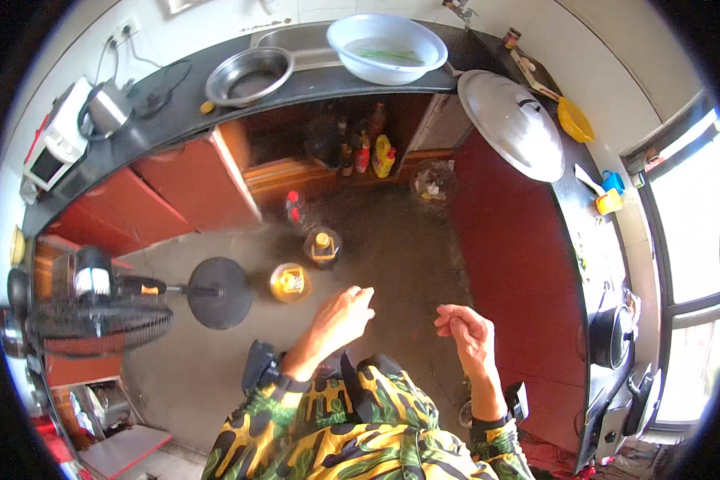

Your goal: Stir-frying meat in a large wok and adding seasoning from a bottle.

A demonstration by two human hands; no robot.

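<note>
My left hand (345, 315) is held out over the floor, its fingers loosely bent and a little apart, with nothing visible in it. To its right, my right hand (469, 336) hangs in the air near the red cabinet front, fingers half curled and slightly parted, also without anything visible in them. Beyond the left hand, a plastic jug of yellow oil (291, 283) with a yellow handle stands on the floor. Next to it are a jug of dark liquid (323, 246) with a yellow cap and a clear bottle (294, 207) with a red cap.
A pedestal fan (99, 324) stands at left on a round base (219, 293). The dark counter (174, 123) carries a steel basin (249, 75), a pale blue basin (390, 51) with green stalks and a large metal lid (513, 126). A waste bin (435, 195) sits by the cabinets.
</note>
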